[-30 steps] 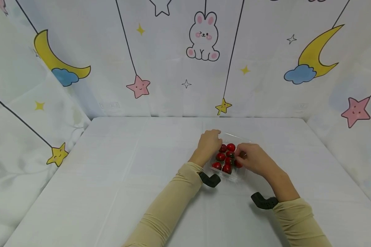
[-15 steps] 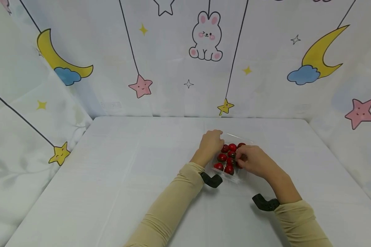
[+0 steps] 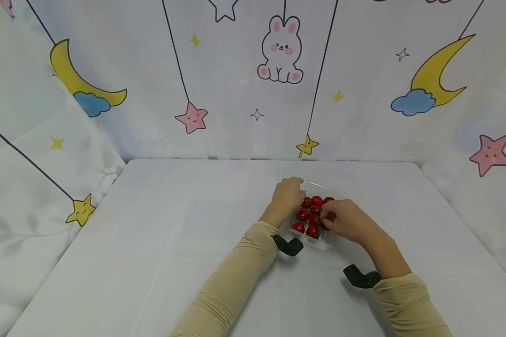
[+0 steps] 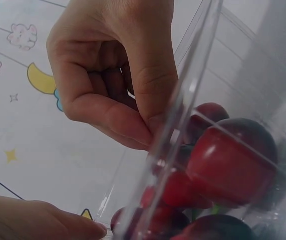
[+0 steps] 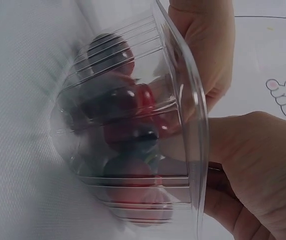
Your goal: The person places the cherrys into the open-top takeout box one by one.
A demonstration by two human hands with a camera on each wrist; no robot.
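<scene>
A clear plastic box (image 5: 199,130) holds several glossy red-to-dark cherries (image 3: 313,231), some with green stem bits. My left hand (image 3: 287,193) grips the box at its left side, with a fingertip at the rim in the left wrist view. Over the right side, my right hand (image 3: 343,216) reaches in, thumb and forefinger pinched together right at the cherries. One large dark-topped cherry (image 4: 233,165) shows near the box wall in the left wrist view. What the right fingertips pinch is mostly hidden behind fingers and plastic.
The box stands on a white-covered table (image 3: 173,262), toward its far side and right of the middle. Behind it rises a white cloth backdrop (image 3: 236,70) with a bunny, moons and stars. A black wrist camera (image 3: 361,277) sits under each forearm.
The right hand has shifted slightly toward the front of the box, and a cherry at the back right now shows above it. The left hand keeps its hold. The head view has shifted a little.
</scene>
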